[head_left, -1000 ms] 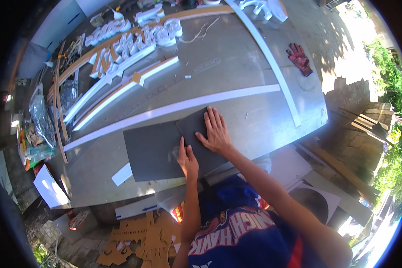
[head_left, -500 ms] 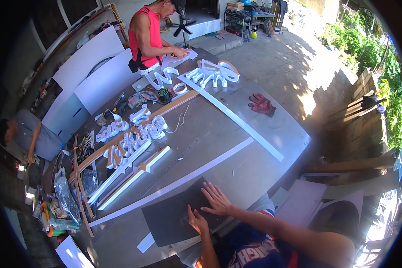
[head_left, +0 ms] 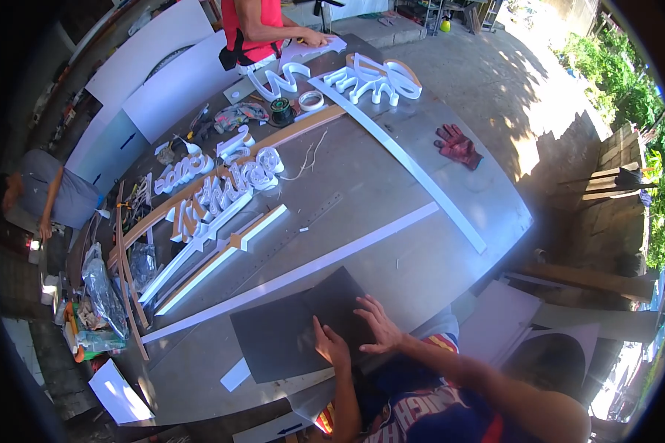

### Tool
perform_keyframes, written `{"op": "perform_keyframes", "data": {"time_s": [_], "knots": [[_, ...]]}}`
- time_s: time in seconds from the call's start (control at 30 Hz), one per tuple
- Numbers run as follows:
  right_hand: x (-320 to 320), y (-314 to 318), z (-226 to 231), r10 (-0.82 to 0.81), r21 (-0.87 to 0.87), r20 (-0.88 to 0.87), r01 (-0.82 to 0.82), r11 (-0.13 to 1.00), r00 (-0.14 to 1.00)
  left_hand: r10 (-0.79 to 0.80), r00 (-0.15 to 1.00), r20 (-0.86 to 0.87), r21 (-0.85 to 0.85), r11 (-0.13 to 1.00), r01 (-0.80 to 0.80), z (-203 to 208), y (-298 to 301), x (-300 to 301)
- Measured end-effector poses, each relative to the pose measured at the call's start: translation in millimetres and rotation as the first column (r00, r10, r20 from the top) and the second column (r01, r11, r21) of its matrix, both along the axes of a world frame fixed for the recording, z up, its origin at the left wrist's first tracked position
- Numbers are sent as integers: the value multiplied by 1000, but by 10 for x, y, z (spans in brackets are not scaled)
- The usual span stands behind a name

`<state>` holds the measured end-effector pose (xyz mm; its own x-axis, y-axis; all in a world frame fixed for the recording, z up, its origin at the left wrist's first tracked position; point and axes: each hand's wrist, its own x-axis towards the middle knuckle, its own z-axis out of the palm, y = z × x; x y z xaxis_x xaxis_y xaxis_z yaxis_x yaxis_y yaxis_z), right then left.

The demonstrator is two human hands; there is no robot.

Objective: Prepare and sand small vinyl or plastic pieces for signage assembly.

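A dark grey, thin sheet (head_left: 270,341) lies on the near part of the table, with a crease or seam running across it. My left hand (head_left: 332,345) rests on its near middle, index finger stretched out along the surface and the other fingers partly curled and hidden. Over the sheet's right side is my right hand (head_left: 379,326), fingers apart and slightly bent, fingertips at the dark surface. Just past the sheet runs a long white strip (head_left: 295,273). A small white piece (head_left: 236,375) sits by its lower left corner.
White cut-out letters (head_left: 225,192) and white-edged bars (head_left: 222,258) cover the table's left. A red glove (head_left: 458,146) lies at the right, beyond another white strip (head_left: 414,170). A person in red (head_left: 262,33) works at the far end; another person (head_left: 59,188) crouches at left.
My right hand has drawn back toward the sheet's right edge, its fingers going from flat to bent. My left hand stays on the sheet. The whole view has tilted downward.
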<state>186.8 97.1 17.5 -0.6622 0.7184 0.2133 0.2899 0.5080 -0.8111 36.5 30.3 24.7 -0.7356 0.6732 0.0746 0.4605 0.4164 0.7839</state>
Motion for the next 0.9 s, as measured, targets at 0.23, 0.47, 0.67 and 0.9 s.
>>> {"op": "perform_keyframes", "data": {"time_s": [0.23,0.47,0.67,0.9], "knots": [[7,60,-101,51,-17,-16,-51,999,999,11,1000,-19,49,999,-10,-240,-28,-33],[39,77,-168,97,-32,-15,-98,995,995,68,995,69,90,993,-74,-111,75,24],[-39,27,-162,28,-7,-49,-28,1000,998,88,988,129,80,992,-99,-206,-18,-27],[20,3,-166,-4,-4,-104,3,1000,995,150,984,91,205,965,-166,-147,9,44]]}}
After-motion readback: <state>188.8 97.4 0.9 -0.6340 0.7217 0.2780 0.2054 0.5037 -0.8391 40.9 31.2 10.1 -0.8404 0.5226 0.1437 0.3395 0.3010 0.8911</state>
